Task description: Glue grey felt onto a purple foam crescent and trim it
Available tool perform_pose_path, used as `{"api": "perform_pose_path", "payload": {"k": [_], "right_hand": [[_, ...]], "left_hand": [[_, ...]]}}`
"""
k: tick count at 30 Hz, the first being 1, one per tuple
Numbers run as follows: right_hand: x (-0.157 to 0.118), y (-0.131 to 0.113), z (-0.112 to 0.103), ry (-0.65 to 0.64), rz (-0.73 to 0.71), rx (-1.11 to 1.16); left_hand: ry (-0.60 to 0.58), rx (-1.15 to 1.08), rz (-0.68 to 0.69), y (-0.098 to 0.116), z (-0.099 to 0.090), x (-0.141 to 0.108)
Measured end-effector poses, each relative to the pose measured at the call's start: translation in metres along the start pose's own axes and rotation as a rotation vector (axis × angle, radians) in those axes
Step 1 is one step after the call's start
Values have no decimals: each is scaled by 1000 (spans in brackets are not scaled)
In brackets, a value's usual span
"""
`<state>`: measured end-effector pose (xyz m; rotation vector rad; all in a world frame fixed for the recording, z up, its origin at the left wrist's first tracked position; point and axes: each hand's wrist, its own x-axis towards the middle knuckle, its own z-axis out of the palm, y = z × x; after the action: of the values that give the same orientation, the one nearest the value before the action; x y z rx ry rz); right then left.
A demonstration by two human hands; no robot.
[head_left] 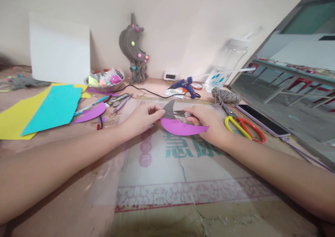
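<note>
A crescent (184,127) with a bright purple face lies in front of me above a printed cardboard sheet. Grey yarn (169,110) covers its upper left part in close wraps. My left hand (143,117) pinches the left side of that grey part between thumb and fingers. In my right hand (209,120) is a pair of small dark-bladed snips (180,113), its tips pointing left toward the grey yarn. The right fingers are curled round the snips and partly hide them. The crescent's right tip overlaps the edge of my right hand.
Yellow-and-red scissors (242,126), a grey yarn ball (226,96) and a phone (262,119) lie to the right. A blue glue gun (187,86) and a plastic bottle (226,64) stand behind. Leftward are turquoise felt (53,108), a purple piece (91,113), pens (119,101) and a bowl (106,87).
</note>
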<state>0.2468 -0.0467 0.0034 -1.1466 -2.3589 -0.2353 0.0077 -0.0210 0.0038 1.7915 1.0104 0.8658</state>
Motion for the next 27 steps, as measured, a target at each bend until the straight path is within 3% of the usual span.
{"api": "perform_pose_path", "payload": {"k": [27], "right_hand": [[-1,5,4,-3,-85,-59]], "left_hand": [[-32,-68,-11,3,1,0]]}}
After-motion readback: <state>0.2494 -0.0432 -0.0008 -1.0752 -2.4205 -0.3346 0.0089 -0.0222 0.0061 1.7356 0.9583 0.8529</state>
